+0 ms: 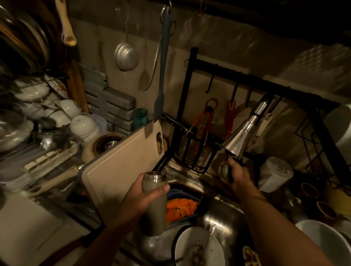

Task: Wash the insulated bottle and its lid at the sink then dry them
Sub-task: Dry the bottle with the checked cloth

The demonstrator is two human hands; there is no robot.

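My left hand (146,193) grips the insulated bottle (155,213), a grey-olive cylinder with a steel neck, open at the top and upright over the sink's left side. My right hand (236,173) holds the bottle's round lid (225,171) just under the chrome faucet head (238,139). I cannot tell whether water is running. Both hands are above the steel sink (223,216).
In the sink lie a dirty white plate (198,251) with a utensil and a blue strainer with orange peels (183,207). A beige cutting board (126,163) leans on the sink's left edge. A full dish rack is at left, a black utensil rack behind, bowls at right.
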